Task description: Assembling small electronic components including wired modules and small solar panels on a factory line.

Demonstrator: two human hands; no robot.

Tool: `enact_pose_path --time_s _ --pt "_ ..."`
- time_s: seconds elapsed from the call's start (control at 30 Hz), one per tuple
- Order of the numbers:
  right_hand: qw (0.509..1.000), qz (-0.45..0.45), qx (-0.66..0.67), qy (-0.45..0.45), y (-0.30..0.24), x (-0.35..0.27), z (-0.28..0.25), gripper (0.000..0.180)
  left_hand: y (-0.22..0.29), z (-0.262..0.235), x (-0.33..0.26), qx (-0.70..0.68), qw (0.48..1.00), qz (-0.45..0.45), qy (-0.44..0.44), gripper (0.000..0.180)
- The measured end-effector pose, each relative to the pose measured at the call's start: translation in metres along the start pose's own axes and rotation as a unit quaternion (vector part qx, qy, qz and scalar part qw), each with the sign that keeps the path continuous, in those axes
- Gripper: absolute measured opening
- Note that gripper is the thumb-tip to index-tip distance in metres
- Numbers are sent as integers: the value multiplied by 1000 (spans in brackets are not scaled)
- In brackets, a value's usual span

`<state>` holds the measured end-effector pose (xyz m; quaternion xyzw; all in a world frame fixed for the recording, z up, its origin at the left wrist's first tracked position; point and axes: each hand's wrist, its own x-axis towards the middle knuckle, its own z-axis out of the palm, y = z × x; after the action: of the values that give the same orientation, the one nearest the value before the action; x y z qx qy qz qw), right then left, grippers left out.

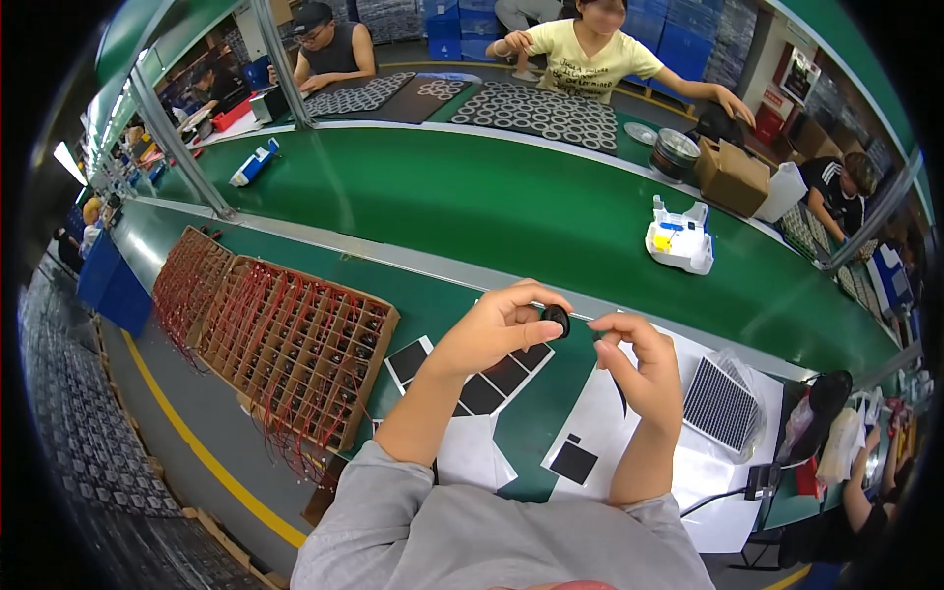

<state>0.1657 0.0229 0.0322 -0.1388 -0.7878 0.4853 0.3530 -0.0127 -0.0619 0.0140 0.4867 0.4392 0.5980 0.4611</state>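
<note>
My left hand pinches a small black round part between thumb and fingers, raised over the near edge of the conveyor. Close to its right, my right hand is closed in a pinch. A tiny dark bit shows at its fingertips, too small to name. The two hands are apart. Beneath my left forearm lies a sheet of black squares. Another white sheet with one black square rests below my right hand. To the left, divided cardboard trays hold many black round parts with red wires.
A green conveyor belt runs across, carrying a white plastic housing and a blue-and-white one. Right of my arm lies a striped black sheet in clear plastic. Co-workers sit opposite, behind mats of grey rings; a cardboard box stands nearby.
</note>
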Motion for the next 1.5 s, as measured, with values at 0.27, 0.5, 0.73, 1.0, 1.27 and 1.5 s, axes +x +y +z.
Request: enact_pose_path --time_s 0.27,0.5,0.73,1.0,1.27,1.5 --pt "1000 -7 0 -7 0 2 -5 18 6 -2 4 -29 999 13 -29 25" --pt "1000 -12 -8 -6 5 4 -7 16 5 -2 7 -15 999 7 -31 25" --pt "1000 15 -3 -16 3 -1 -4 15 7 -2 0 -9 999 -35 12 26" --pt "1000 -3 -17 -15 2 3 -5 17 12 2 4 -12 998 -58 -10 25" --pt "1000 5 -14 -2 4 0 -3 17 5 3 7 -67 997 -35 -35 28" --pt "1000 -7 -13 -10 5 2 3 16 6 1 2 -73 997 -23 -29 28"
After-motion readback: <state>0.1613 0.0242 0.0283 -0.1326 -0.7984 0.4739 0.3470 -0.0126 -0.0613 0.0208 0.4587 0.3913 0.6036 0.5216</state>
